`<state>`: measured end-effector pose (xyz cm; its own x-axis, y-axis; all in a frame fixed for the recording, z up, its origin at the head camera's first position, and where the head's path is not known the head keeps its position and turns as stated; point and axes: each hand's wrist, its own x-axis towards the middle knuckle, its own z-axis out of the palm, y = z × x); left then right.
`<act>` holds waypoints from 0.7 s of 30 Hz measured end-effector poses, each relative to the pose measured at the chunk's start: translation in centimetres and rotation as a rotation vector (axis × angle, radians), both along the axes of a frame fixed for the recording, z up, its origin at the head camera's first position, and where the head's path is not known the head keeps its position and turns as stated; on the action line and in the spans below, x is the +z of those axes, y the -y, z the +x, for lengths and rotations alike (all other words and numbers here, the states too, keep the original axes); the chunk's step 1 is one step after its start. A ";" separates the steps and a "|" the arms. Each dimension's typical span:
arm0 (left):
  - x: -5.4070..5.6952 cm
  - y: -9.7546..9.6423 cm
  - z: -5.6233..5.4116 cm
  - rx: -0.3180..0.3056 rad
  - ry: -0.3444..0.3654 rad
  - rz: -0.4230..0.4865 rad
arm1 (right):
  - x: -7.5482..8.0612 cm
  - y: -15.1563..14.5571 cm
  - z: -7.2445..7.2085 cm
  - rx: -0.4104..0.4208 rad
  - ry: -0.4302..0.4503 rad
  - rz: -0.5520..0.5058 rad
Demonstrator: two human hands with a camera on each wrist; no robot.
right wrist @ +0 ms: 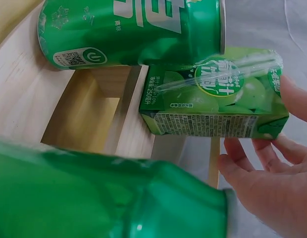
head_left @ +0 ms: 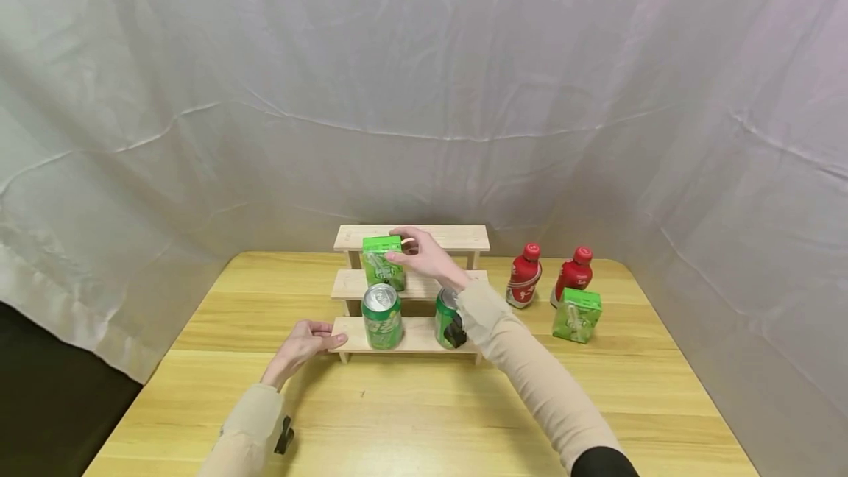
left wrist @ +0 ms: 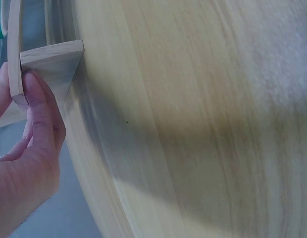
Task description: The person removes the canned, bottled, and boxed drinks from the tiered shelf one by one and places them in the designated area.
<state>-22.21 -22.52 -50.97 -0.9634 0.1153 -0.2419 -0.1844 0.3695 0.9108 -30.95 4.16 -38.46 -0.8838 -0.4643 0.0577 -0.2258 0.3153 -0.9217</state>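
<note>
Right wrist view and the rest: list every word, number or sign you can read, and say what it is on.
"250" with unclear units: side of the green juice carton that the right hand holds.
QR code and a round "U"-like sign: green soda can.
Large white letters on that can: cropped, unreadable.
Carton's round logo and fine print: too small or blurred.
Red bottles: labels too small.

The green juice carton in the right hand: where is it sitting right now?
In the head view the green juice carton stands on the middle step of the wooden stepped shelf, left of centre, just behind a green can, with the right hand holding its top.
</note>
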 end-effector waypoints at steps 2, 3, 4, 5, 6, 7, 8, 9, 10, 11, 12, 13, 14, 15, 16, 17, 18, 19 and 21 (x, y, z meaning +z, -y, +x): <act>0.0 -0.1 0.0 0.003 0.002 -0.005 | -0.1 0.1 0.0 -0.008 0.003 0.000; 0.0 -0.1 0.0 0.007 0.003 -0.006 | -0.1 0.2 0.0 -0.013 0.004 -0.003; 0.0 -0.1 0.0 0.010 0.004 -0.007 | -0.1 0.2 0.0 -0.018 0.003 -0.003; 0.0 -0.2 0.0 0.012 0.004 -0.008 | -0.1 0.2 0.1 -0.021 0.000 -0.003; 0.0 -0.2 -0.1 0.014 0.006 -0.008 | -0.1 0.3 0.1 -0.029 -0.007 0.003; -0.1 -0.2 0.0 0.015 0.008 -0.008 | -0.1 0.3 0.2 -0.034 -0.010 0.005; 0.0 -0.3 0.0 0.019 0.009 -0.006 | -0.1 0.3 0.3 -0.037 -0.014 0.008; 0.0 -0.3 0.0 0.021 0.010 -0.004 | -0.1 0.3 0.3 -0.039 -0.020 0.011; 0.0 -0.3 0.0 0.020 0.010 -0.004 | -0.1 0.4 0.4 -0.040 -0.026 0.013; 0.0 -0.3 0.0 0.016 0.009 -0.006 | -0.1 0.4 0.4 -0.041 -0.038 0.018; 0.0 -0.3 0.0 0.015 0.009 -0.005 | -0.1 0.4 0.5 -0.042 -0.045 0.020; 0.0 -0.3 0.0 0.012 0.007 -0.006 | 0.0 0.4 0.6 -0.039 -0.055 0.019; 0.0 -0.3 0.0 0.010 0.005 -0.006 | 0.0 0.3 0.6 -0.040 -0.068 0.019; 0.0 -0.2 0.0 0.006 0.003 -0.006 | 0.0 0.3 0.7 -0.044 -0.081 0.018; 0.0 -0.2 0.0 0.003 0.002 -0.004 | 0.0 0.2 0.7 -0.050 -0.095 0.019; 0.0 -0.2 0.0 -0.001 0.002 -0.005 | 0.0 0.2 0.8 -0.055 -0.103 0.017; -0.1 -0.1 0.0 0.000 0.004 -0.001 | 0.1 0.1 0.8 -0.061 -0.108 0.012; -0.1 -0.1 -0.1 -0.003 0.002 -0.002 | 0.1 0.0 0.9 -0.068 -0.114 0.008; -0.2 0.0 -0.1 -0.006 0.003 -0.002 | 0.3 -0.3 0.9 -0.080 -0.122 -0.003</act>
